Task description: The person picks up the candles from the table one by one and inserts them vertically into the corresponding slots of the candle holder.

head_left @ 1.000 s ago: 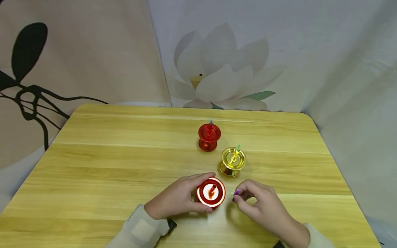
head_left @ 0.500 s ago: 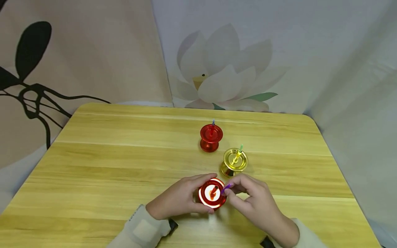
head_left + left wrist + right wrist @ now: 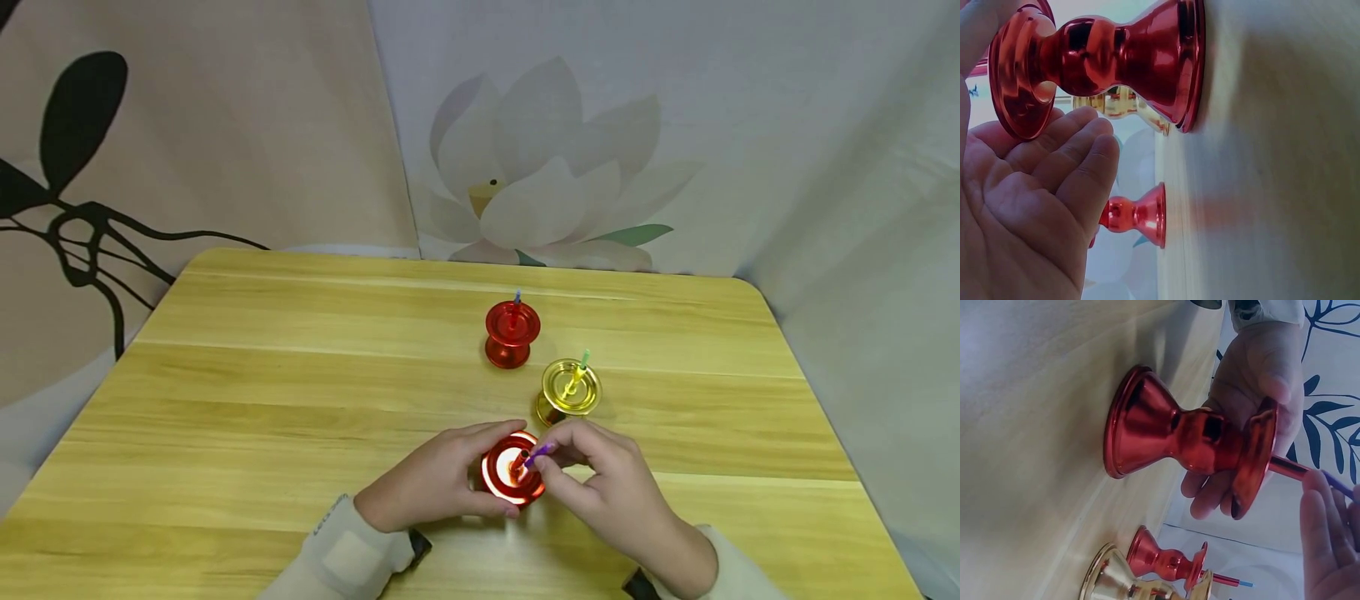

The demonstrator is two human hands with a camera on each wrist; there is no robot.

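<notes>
My left hand [image 3: 435, 479] holds a shiny red metal candle holder [image 3: 1147, 428] by its dish, thumb and index finger at the rim. The holder stands upright on the wooden table; a thin tube [image 3: 1288, 467] rises from its dish. Between thumb and fingertips my right hand [image 3: 618, 487] pinches a short, thin purple stick [image 3: 538, 455], slanted just beside the tube's top. Whether the stick touches the tube I cannot tell. Behind stand a gold candle holder [image 3: 555, 387] with a green tip in its tube, and another red one [image 3: 507, 350] with a blue tip.
The wooden table [image 3: 262, 400] reaches back to a pale cloth backdrop [image 3: 315, 125] printed with a flower and dark leaves. The gold holder stands close behind my right hand's fingers.
My right hand has moved left with the purple stick, from beside the near red holder to over its dish by the tube. The left hand keeps its hold.
</notes>
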